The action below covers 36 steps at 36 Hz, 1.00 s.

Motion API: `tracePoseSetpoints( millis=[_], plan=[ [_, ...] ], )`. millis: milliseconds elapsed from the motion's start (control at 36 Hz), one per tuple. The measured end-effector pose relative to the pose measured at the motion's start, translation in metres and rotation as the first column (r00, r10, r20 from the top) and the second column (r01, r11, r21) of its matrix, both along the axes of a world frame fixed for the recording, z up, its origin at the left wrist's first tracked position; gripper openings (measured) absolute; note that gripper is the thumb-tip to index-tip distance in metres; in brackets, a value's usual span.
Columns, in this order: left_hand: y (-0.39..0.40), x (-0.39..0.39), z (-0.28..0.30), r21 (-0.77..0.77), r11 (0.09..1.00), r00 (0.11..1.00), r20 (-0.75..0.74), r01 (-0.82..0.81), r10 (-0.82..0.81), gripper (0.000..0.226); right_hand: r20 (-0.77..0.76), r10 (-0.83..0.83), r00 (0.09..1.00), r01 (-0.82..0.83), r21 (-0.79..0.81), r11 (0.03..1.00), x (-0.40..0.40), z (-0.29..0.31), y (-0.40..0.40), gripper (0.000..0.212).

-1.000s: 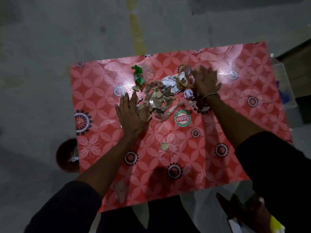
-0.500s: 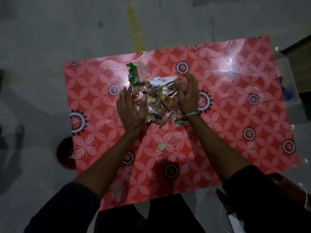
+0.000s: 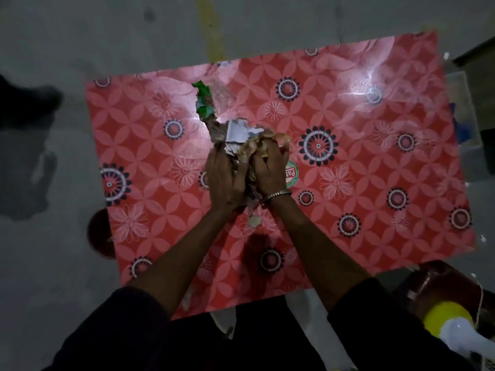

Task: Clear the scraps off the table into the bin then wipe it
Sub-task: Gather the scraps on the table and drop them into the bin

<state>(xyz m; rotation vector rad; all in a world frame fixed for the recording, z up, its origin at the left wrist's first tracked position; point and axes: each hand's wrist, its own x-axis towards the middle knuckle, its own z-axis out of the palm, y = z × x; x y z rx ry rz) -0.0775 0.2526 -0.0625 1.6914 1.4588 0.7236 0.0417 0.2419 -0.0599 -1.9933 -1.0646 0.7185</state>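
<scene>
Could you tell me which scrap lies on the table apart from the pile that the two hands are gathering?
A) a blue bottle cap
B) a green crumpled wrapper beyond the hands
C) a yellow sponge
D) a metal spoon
B: the green crumpled wrapper lies on the table beyond the pile of scraps that the left hand and right hand hold pressed between them.

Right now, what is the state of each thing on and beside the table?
Scrap pile: bunched up, gripped between both hands.
Left hand: fingers curled round the pile.
Right hand: fingers curled round the pile.
Green scrap: loose on the table, outside the hands.
Small pale scrap: loose, under the wrists.
Bin: on the floor, partly hidden.
</scene>
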Motion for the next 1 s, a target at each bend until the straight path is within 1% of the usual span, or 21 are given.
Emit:
tracePoseSetpoints(
  millis=[56,83,167,222,250,278,333,389,472,528,583,611,722,861,944,1000],
  plan=[
    [-0.013,0.007,0.005,-0.031,0.999,0.996,0.090,0.013,-0.010,0.050,-0.114,-0.058,0.992,0.060,0.012,0.998,-0.012,0.002,-0.002,0.030],
    [-0.017,0.009,0.006,-0.079,0.997,0.990,0.142,-0.001,0.012,0.051,-0.160,-0.074,0.984,0.074,-0.005,0.997,-0.018,0.001,-0.003,0.029],
    [-0.023,0.014,0.012,-0.253,0.966,0.954,0.270,-0.059,0.129,0.054,-0.321,-0.142,0.936,0.105,-0.128,0.986,-0.029,-0.004,-0.005,0.035],
    [-0.024,0.016,0.019,-0.324,0.942,0.925,0.328,-0.082,0.193,0.055,-0.413,-0.187,0.892,0.134,-0.153,0.979,-0.033,-0.007,-0.008,0.029],
    [-0.025,0.017,0.022,-0.342,0.936,0.912,0.353,-0.083,0.209,0.055,-0.438,-0.223,0.871,0.172,-0.153,0.973,-0.037,0.003,-0.010,0.030],
    [-0.026,0.018,0.024,-0.359,0.929,0.902,0.369,-0.083,0.223,0.052,-0.476,-0.257,0.841,0.216,-0.142,0.966,-0.040,0.011,-0.011,0.036],
    [-0.026,0.019,0.026,-0.396,0.915,0.897,0.371,-0.084,0.242,0.037,-0.574,-0.298,0.763,0.286,-0.113,0.951,-0.044,0.024,-0.013,0.044],
    [-0.022,0.020,0.027,-0.418,0.904,0.901,0.355,-0.085,0.249,0.031,-0.635,-0.324,0.701,0.342,-0.099,0.934,-0.047,0.033,-0.012,0.038],
    [-0.017,0.018,0.037,-0.454,0.887,0.901,0.344,-0.087,0.265,0.027,-0.680,-0.380,0.627,0.413,-0.124,0.902,-0.053,0.045,-0.013,0.034],
    [-0.018,0.014,0.049,-0.470,0.881,0.880,0.395,-0.053,0.264,0.033,-0.698,-0.392,0.599,0.434,-0.128,0.892,-0.058,0.048,-0.018,0.034],
    [-0.020,0.008,0.056,-0.487,0.873,0.855,0.440,-0.029,0.274,0.034,-0.727,-0.389,0.565,0.448,-0.126,0.885,-0.062,0.051,-0.023,0.032],
    [-0.023,0.007,0.059,-0.519,0.855,0.838,0.458,-0.018,0.296,0.033,-0.735,-0.395,0.552,0.456,-0.131,0.880,-0.063,0.052,-0.026,0.030],
    [-0.028,-0.010,0.068,-0.668,0.744,0.724,0.506,-0.016,0.469,0.031,-0.745,-0.389,0.542,0.461,-0.123,0.879,-0.082,0.060,-0.030,0.027],
    [-0.036,-0.044,0.083,-0.648,0.756,0.660,0.531,-0.088,0.532,0.034,-0.791,-0.311,0.527,0.422,-0.074,0.903,-0.117,0.082,-0.034,0.018],
    [-0.040,-0.073,0.099,-0.648,0.753,0.622,0.546,-0.111,0.561,0.029,-0.794,-0.285,0.537,0.388,-0.067,0.919,-0.147,0.096,-0.034,0.017],
    [-0.041,-0.097,0.107,-0.664,0.738,0.593,0.548,-0.121,0.590,0.027,-0.781,-0.273,0.561,0.358,-0.068,0.931,-0.171,0.103,-0.035,0.022]
  ],
)
